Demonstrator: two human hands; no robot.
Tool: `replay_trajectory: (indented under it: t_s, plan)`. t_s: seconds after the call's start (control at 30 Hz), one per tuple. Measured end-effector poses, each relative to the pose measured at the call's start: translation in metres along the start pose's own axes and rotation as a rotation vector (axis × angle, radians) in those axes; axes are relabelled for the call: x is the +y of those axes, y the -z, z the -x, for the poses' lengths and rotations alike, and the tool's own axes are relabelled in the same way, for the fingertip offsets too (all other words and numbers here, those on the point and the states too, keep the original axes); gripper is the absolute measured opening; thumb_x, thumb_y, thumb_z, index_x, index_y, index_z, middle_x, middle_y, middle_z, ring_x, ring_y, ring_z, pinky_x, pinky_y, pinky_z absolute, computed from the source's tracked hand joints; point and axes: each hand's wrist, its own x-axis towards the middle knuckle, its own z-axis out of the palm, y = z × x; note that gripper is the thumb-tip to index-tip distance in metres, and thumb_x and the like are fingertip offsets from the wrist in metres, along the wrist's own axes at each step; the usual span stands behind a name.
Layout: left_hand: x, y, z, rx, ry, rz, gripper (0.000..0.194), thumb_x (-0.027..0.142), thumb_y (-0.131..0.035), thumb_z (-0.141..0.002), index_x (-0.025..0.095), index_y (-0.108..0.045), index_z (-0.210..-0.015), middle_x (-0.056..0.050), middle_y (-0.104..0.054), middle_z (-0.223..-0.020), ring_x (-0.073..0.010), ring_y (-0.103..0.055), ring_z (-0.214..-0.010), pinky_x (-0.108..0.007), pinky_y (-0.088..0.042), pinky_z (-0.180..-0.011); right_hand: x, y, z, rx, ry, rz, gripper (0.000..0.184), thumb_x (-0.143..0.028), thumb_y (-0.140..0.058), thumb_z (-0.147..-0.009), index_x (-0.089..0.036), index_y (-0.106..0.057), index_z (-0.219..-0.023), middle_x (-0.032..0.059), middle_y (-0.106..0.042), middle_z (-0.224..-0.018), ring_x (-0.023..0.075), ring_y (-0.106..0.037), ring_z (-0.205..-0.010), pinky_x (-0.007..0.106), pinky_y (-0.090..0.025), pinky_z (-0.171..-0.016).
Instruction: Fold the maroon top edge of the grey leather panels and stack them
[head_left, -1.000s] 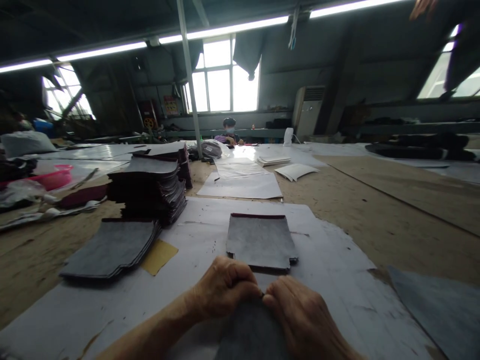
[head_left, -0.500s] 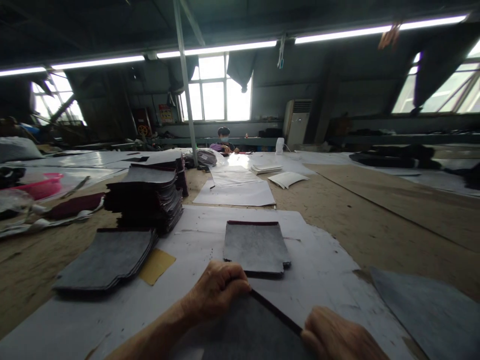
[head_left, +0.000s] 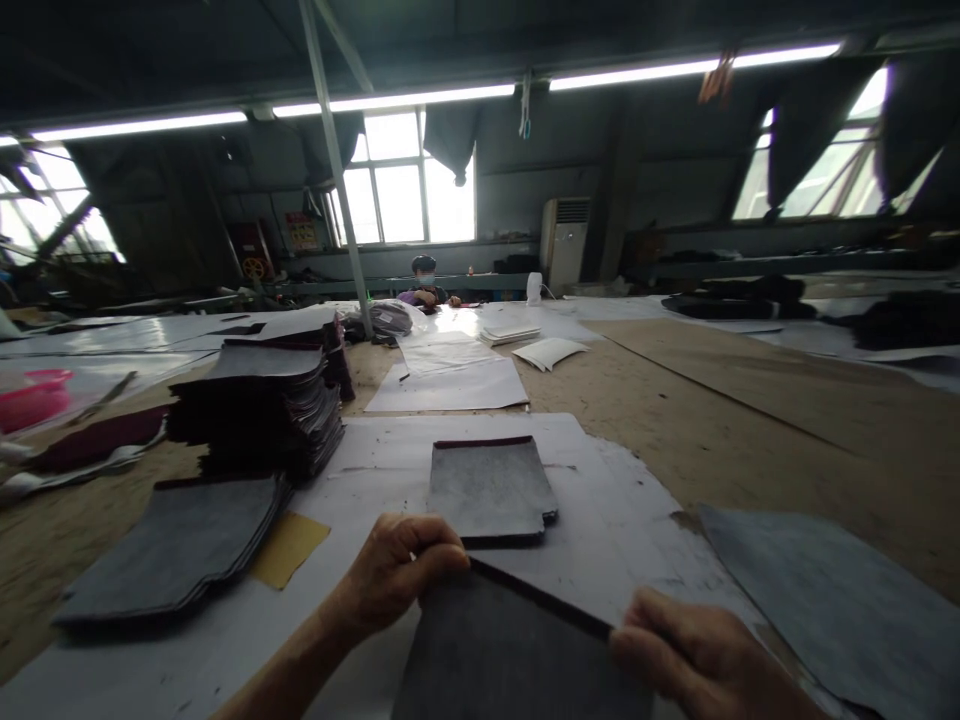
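Note:
Between my two hands is a dark grey fabric piece (head_left: pixel 517 640) with a narrow dark strip along its top edge. My left hand (head_left: pixel 409 570) pinches the upper left corner of it, thumb on top. My right hand (head_left: pixel 690 645) is closed on the other end of that edge, lower and nearer to me. The piece's lower part runs out of the picture. Just beyond my left hand lies a small grey stack of fabric pieces (head_left: pixel 487 490) with a dark red top edge and a notched corner, flat on white paper (head_left: pixel 600 520).
A tall stack of dark pieces (head_left: pixel 255 410) stands left, with a lower grey stack (head_left: pixel 172 545) before it and a yellow card (head_left: pixel 291 550) beside. A grey sheet (head_left: pixel 832 600) lies right. Across the table a person (head_left: pixel 426 285) sits near a metal pole (head_left: pixel 337 170).
The view has turned slightly right, so the surroundings appear farther left. Both hands keep their grip on the fabric piece, and more of its surface shows.

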Motion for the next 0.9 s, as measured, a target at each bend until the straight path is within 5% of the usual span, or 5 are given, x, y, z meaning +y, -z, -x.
replay_trajectory:
  t_s: [0.2,0.33,0.57,0.7,0.9]
  plan:
    - [0.0,0.012,-0.01,-0.003,0.11,0.032,0.038,0.046,-0.051,-0.079,0.01,-0.061,-0.071,0.002,-0.047,-0.046,-0.0085,-0.046,-0.04,-0.018,-0.036,-0.04,-0.028,0.046,-0.032,-0.024,0.011,-0.211,0.033,-0.047,-0.042,-0.078,-0.019,-0.046,-0.061,-0.0018,-0.041,-0.056,0.0107,-0.038,-0.05,0.022,-0.033,-0.047]
    - [0.005,0.036,-0.046,0.077,0.125,-0.085,0.036,0.045,-0.054,-0.078,0.01,-0.063,-0.073,0.002,-0.05,-0.047,-0.0084,-0.047,-0.042,-0.017,-0.035,-0.042,-0.029,0.064,-0.081,-0.04,-0.033,-0.241,0.03,-0.042,-0.047,-0.077,-0.017,-0.048,-0.06,-0.0039,-0.039,-0.051,0.0083,-0.036,-0.047,0.021,-0.031,-0.048]
    - [-0.039,0.038,-0.107,0.291,0.08,-0.435,0.022,0.031,-0.057,-0.081,0.013,-0.063,-0.072,0.001,-0.058,-0.062,-0.012,-0.055,-0.06,-0.027,-0.044,-0.063,-0.01,0.028,-0.169,0.199,-0.131,0.112,0.02,-0.029,-0.052,-0.086,-0.013,-0.055,-0.073,-0.0023,-0.052,-0.065,0.0098,-0.05,-0.059,0.025,-0.043,-0.06]
    - [-0.062,0.023,-0.106,0.414,0.027,-0.577,0.018,0.029,-0.055,-0.084,0.015,-0.064,-0.078,-0.002,-0.062,-0.079,-0.0144,-0.057,-0.077,-0.032,-0.042,-0.077,0.0,0.012,-0.18,0.298,-0.113,0.29,0.022,-0.034,-0.052,-0.088,-0.014,-0.058,-0.083,0.0012,-0.058,-0.08,0.0129,-0.056,-0.074,0.032,-0.046,-0.072]
    - [-0.073,0.019,-0.105,0.524,0.007,-0.663,0.015,0.029,-0.057,-0.08,0.023,-0.069,-0.075,0.001,-0.061,-0.078,-0.0114,-0.056,-0.07,-0.022,-0.039,-0.068,0.008,0.007,-0.185,0.356,-0.059,0.402,0.021,-0.034,-0.051,-0.088,-0.014,-0.058,-0.088,0.0021,-0.059,-0.083,0.0148,-0.057,-0.08,0.035,-0.046,-0.076]
